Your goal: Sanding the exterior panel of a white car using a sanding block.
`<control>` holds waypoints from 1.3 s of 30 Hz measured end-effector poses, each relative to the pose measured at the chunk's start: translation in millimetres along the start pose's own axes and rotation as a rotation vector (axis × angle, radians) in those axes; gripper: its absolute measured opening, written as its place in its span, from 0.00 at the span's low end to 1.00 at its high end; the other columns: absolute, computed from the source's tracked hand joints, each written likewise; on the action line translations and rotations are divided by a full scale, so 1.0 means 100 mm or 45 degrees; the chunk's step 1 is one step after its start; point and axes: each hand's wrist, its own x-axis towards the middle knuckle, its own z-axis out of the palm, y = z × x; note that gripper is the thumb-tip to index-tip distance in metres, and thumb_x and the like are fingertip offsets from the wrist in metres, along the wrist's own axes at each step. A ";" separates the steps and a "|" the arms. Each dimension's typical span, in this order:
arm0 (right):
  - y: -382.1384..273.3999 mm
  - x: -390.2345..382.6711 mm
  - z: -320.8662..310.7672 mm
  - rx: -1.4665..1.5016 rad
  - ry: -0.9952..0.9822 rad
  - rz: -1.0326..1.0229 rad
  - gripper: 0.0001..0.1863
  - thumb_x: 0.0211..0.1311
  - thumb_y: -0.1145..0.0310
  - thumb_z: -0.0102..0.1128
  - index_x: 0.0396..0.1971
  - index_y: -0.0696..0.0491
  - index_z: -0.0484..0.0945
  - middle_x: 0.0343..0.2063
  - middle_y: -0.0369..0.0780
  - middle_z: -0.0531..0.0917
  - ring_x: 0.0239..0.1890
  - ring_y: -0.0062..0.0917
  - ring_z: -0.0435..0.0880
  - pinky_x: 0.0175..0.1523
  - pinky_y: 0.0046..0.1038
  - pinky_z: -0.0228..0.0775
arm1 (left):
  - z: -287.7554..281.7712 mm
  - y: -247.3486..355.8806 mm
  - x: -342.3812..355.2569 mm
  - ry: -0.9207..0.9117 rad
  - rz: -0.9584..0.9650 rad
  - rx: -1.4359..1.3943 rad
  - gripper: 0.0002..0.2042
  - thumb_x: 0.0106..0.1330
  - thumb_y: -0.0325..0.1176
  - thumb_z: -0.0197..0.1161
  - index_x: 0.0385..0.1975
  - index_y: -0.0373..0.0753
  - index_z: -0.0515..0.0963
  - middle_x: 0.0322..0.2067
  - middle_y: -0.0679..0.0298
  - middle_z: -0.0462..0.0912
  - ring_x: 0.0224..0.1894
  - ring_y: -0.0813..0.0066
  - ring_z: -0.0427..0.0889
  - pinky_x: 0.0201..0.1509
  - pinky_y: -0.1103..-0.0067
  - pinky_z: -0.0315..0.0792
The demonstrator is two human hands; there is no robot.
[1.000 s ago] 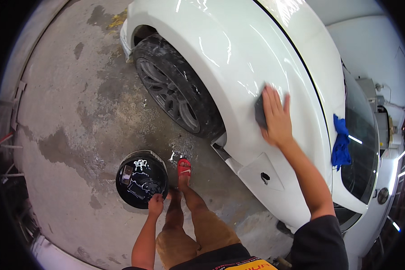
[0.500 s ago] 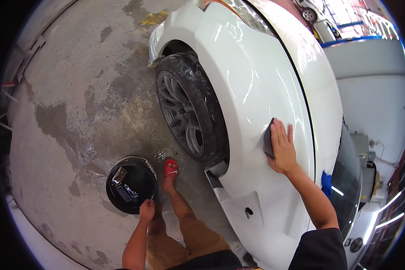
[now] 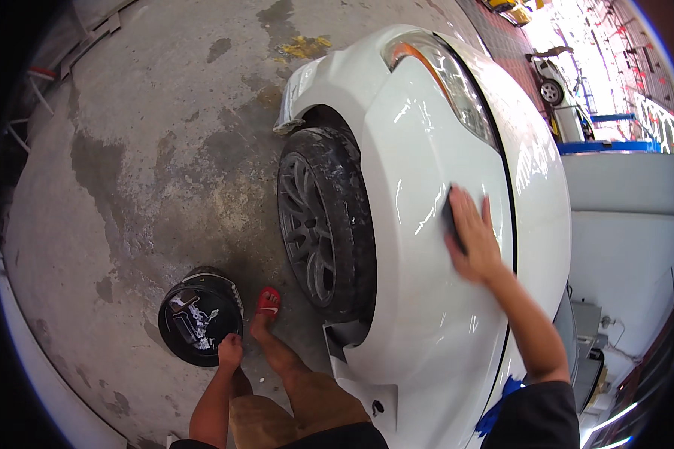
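Observation:
My right hand (image 3: 473,236) lies over a dark grey sanding pad (image 3: 452,217), pressing it to the white front fender (image 3: 419,165) of a car. Only the pad's left part shows past the fingers, and the hand is slightly blurred. My left hand (image 3: 231,350) is closed in a fist at the near right rim of a black bucket (image 3: 174,350). Whether it grips the rim or something small is hidden. Inside the bucket are a brownish flat piece (image 3: 181,301) and shiny reflections on what looks like water.
The car's front wheel (image 3: 311,224) sits left of the fender, below the headlight (image 3: 457,90). My foot in a red slipper (image 3: 268,301) stands between bucket and wheel. A blue cloth (image 3: 499,404) lies near my right sleeve. The concrete floor (image 3: 150,150) has damp patches.
My right hand and the pad have slid forward along the fender, toward the headlight. The view has shifted, showing more of the car's front. My left fist stays by the bucket's rim.

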 end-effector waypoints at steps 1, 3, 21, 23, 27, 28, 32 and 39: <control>0.19 0.35 -0.04 0.001 0.026 -0.019 0.37 0.71 0.61 0.47 0.75 0.54 0.46 0.75 0.43 0.53 0.77 0.41 0.50 0.77 0.53 0.28 | 0.09 0.10 0.04 0.004 -0.002 -0.019 0.13 0.68 0.40 0.56 0.38 0.37 0.82 0.34 0.48 0.86 0.42 0.48 0.86 0.47 0.62 0.78; 0.40 1.24 -0.12 0.017 0.001 0.023 0.34 0.76 0.52 0.38 0.75 0.52 0.49 0.75 0.42 0.54 0.77 0.35 0.50 0.79 0.48 0.28 | 0.27 0.23 0.16 0.052 0.043 0.142 0.15 0.68 0.41 0.55 0.38 0.37 0.82 0.35 0.47 0.86 0.42 0.47 0.85 0.49 0.61 0.77; 0.69 2.26 -0.18 0.147 -0.109 0.049 0.36 0.73 0.43 0.39 0.74 0.46 0.54 0.72 0.44 0.60 0.77 0.43 0.46 0.80 0.40 0.35 | 0.45 0.25 0.05 0.077 -0.266 -0.448 0.16 0.67 0.42 0.56 0.39 0.35 0.82 0.30 0.53 0.86 0.36 0.58 0.87 0.43 0.67 0.77; 0.84 2.34 -0.24 0.064 -0.176 0.068 0.36 0.72 0.41 0.40 0.74 0.44 0.54 0.73 0.44 0.58 0.77 0.47 0.45 0.80 0.40 0.35 | 0.50 0.23 0.02 0.082 -0.245 -0.369 0.16 0.68 0.42 0.56 0.41 0.35 0.82 0.33 0.50 0.86 0.39 0.53 0.86 0.45 0.65 0.77; 0.54 2.64 -0.09 0.093 -0.138 0.218 0.36 0.70 0.41 0.45 0.74 0.38 0.54 0.74 0.43 0.56 0.77 0.49 0.43 0.79 0.40 0.40 | 0.68 -0.09 0.01 0.063 -0.280 -0.227 0.16 0.69 0.42 0.56 0.43 0.35 0.81 0.36 0.48 0.86 0.42 0.50 0.86 0.47 0.63 0.77; 0.56 2.53 -0.08 0.148 -0.158 0.240 0.37 0.69 0.41 0.45 0.74 0.39 0.54 0.74 0.44 0.57 0.77 0.51 0.43 0.79 0.41 0.40 | 0.66 -0.13 0.02 0.074 -0.284 -0.233 0.16 0.69 0.42 0.56 0.43 0.35 0.81 0.36 0.48 0.86 0.42 0.50 0.86 0.47 0.63 0.77; 1.06 2.67 -0.22 0.030 -0.227 0.349 0.37 0.69 0.42 0.45 0.74 0.39 0.55 0.73 0.45 0.60 0.77 0.50 0.44 0.79 0.41 0.39 | 0.62 0.10 -0.06 0.016 -0.295 -0.460 0.15 0.68 0.41 0.56 0.40 0.36 0.82 0.33 0.51 0.86 0.39 0.56 0.85 0.44 0.66 0.77; 0.42 2.29 -0.02 0.089 -0.125 0.464 0.40 0.70 0.41 0.43 0.75 0.46 0.50 0.74 0.44 0.57 0.78 0.46 0.42 0.79 0.41 0.36 | 0.39 -0.52 -0.14 0.041 -0.302 -0.325 0.14 0.67 0.41 0.55 0.40 0.37 0.82 0.38 0.46 0.85 0.48 0.45 0.83 0.53 0.60 0.75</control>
